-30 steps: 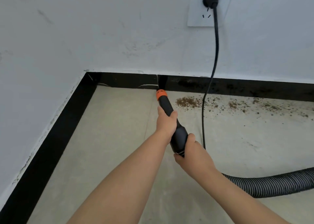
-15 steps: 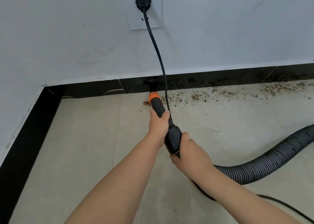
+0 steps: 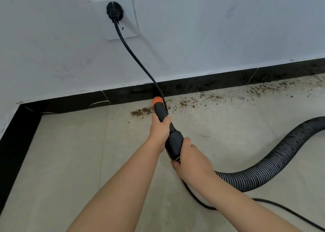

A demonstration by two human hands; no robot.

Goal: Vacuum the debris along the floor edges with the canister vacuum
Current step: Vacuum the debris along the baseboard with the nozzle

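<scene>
Hands: left (image 3: 160,128), right (image 3: 190,158) wrapped around smooth black nozzle (image 3: 164,119) | ribbed hose (image 3: 274,163) | grainy brown debris (image 3: 140,111)

Both forearms reach forward; left hand (image 3: 159,128) ahead of right hand (image 3: 190,158), each grip closed.

No readable text, brand, number or sign showed anywhere in the head view. The white wall socket (image 3: 121,18) carried only small dark slots and faint marks along its top edge, perhaps moulded lettering, too blurred to read. The black plug (image 3: 114,11) showed no visible marking, and neither did the nozzle's orange collar (image 3: 157,101) or the ribbed hose (image 3: 274,164).
</scene>
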